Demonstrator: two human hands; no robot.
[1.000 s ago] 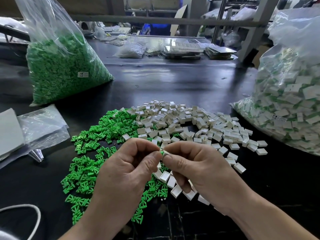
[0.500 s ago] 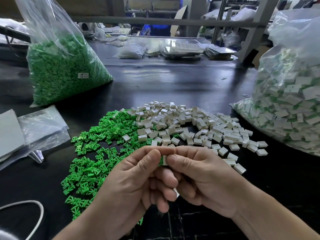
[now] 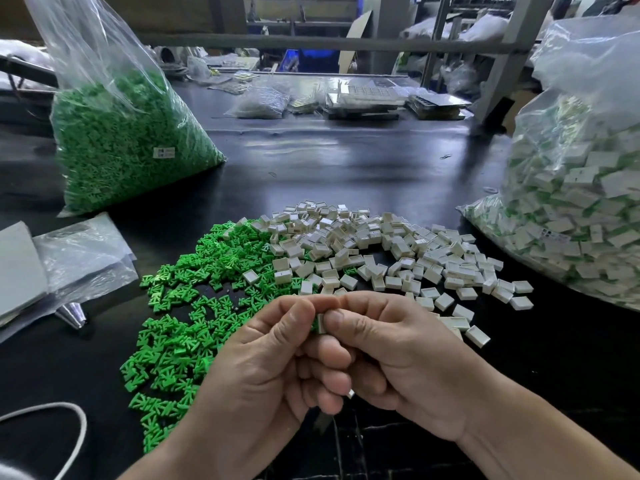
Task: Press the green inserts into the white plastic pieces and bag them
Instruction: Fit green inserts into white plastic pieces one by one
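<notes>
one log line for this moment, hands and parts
step: press-fit | left hand: pinches small green plastic insert | right hand: pinches small white square plastic piece against it | bagging: not yet

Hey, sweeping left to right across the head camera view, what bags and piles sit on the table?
In order: bag of green inserts → loose green inserts → loose white pieces → bag of assembled pieces.
</notes>
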